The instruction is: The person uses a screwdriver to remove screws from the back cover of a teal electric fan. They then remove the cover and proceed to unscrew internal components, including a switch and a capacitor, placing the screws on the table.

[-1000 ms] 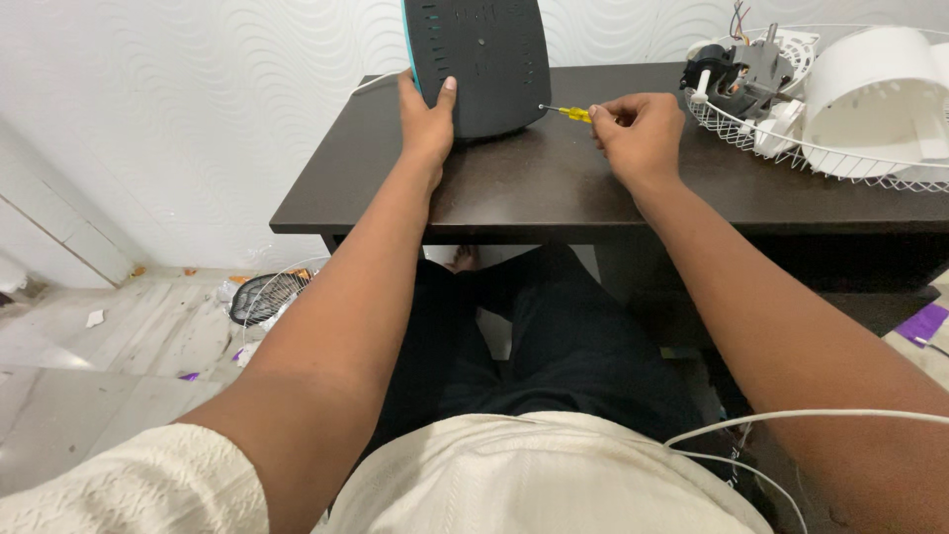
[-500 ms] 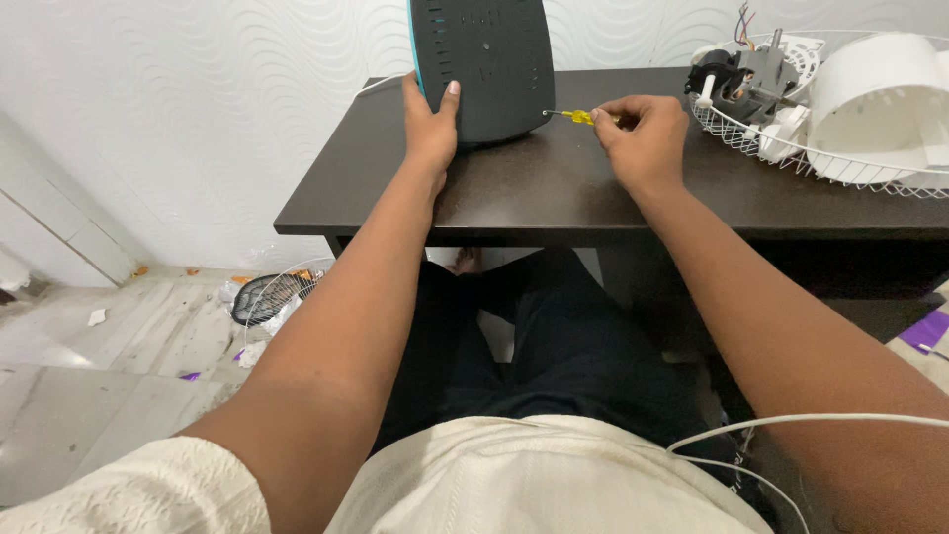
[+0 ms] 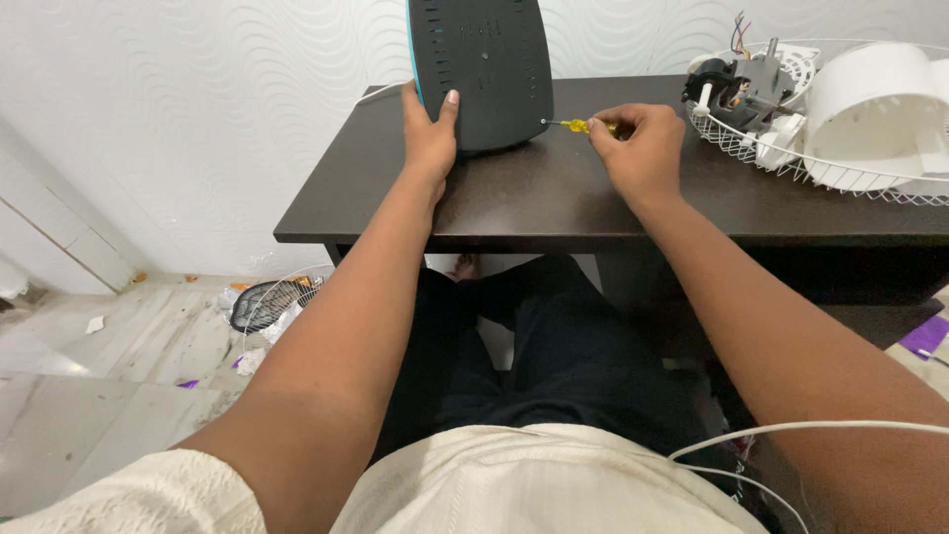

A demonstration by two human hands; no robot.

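A dark grey rounded base panel [image 3: 486, 69] with a teal edge stands upright on the dark brown table [image 3: 554, 198]. My left hand [image 3: 429, 136] grips its lower left edge, thumb pressed on its face. My right hand [image 3: 641, 148] pinches a small yellow-handled screwdriver [image 3: 578, 126]. The screwdriver lies level, and its metal tip touches the panel's lower right edge.
A white wire fan guard [image 3: 820, 158] at the table's right end holds a motor assembly [image 3: 736, 84] and a white plastic housing [image 3: 875, 104]. Another wire guard [image 3: 267, 297] and scraps lie on the floor at left. A white cable [image 3: 791, 430] crosses my lap.
Hands, panel and screwdriver keep the same pose; the view shifted slightly, and the screwdriver tip stays at the panel's edge.
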